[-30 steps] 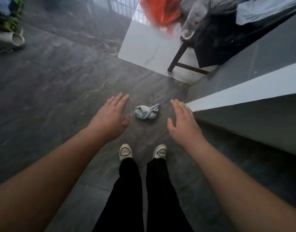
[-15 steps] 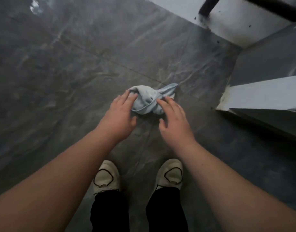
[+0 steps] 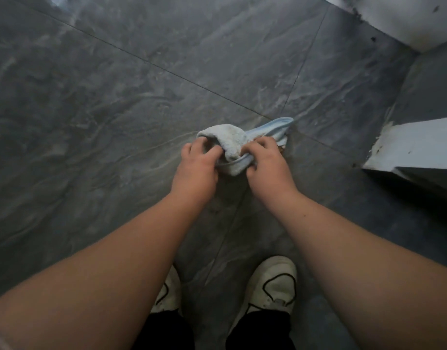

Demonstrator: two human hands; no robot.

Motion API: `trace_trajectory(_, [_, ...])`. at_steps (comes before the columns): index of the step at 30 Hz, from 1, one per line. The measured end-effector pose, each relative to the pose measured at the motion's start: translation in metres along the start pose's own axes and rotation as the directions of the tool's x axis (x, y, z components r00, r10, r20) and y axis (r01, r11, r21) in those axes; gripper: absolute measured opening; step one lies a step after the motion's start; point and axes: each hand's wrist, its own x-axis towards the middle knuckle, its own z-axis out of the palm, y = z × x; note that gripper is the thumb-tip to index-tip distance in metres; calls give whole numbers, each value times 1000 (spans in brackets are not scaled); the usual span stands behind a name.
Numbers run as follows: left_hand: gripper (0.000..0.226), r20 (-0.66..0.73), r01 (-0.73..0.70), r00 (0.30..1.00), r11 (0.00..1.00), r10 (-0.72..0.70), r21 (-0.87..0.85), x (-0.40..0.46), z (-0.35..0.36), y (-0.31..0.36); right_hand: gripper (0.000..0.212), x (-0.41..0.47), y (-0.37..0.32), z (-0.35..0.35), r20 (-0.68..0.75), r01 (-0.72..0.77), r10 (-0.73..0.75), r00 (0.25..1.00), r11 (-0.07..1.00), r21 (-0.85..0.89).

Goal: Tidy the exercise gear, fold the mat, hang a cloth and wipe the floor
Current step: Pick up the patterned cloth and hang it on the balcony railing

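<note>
A crumpled pale blue cloth (image 3: 236, 141) lies on the dark grey marbled floor tiles (image 3: 116, 97), just in front of me. My left hand (image 3: 195, 169) grips its left side with curled fingers. On its right side my right hand (image 3: 266, 165) is closed over the cloth's near edge. A blue hemmed end (image 3: 278, 126) of the cloth sticks out to the right beyond my fingers. Both forearms reach down from the bottom of the view.
My two white shoes (image 3: 273, 286) stand on the floor below my hands. A grey and white ledge corner (image 3: 414, 145) juts in at the right. A white panel (image 3: 406, 18) sits at the top right corner.
I have bent lower toward the floor. Both hands went from open above the cloth, to touching it, to gripping it from both sides.
</note>
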Motion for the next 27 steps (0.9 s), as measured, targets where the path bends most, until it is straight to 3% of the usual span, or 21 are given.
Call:
trace_trajectory(4, [39, -31, 11, 999, 984, -16, -176, -1, -21, 2, 26, -5, -28, -20, -17, 10, -9, 1000, 999, 41])
trace_trajectory(12, [28, -212, -162, 973, 917, 88, -365, -67, -160, 76, 29, -66, -132, -129, -310, 165, -89, 947, 959, 231])
trace_trajectory(19, [24, -353, -376, 898, 874, 262, -307, -167, -409, 176, 21, -148, -314, -322, -435, 402, -293, 851, 897, 181])
trace_trajectory(22, [22, -439, -451, 842, 855, 313, -255, -222, -529, 224, 21, -190, -407, -408, -509, 519, -381, 772, 840, 158])
trace_trajectory(27, [27, -540, -489, 800, 804, 260, -338, -317, -692, 291, 22, -270, -542, -526, -529, 639, -491, 693, 757, 135])
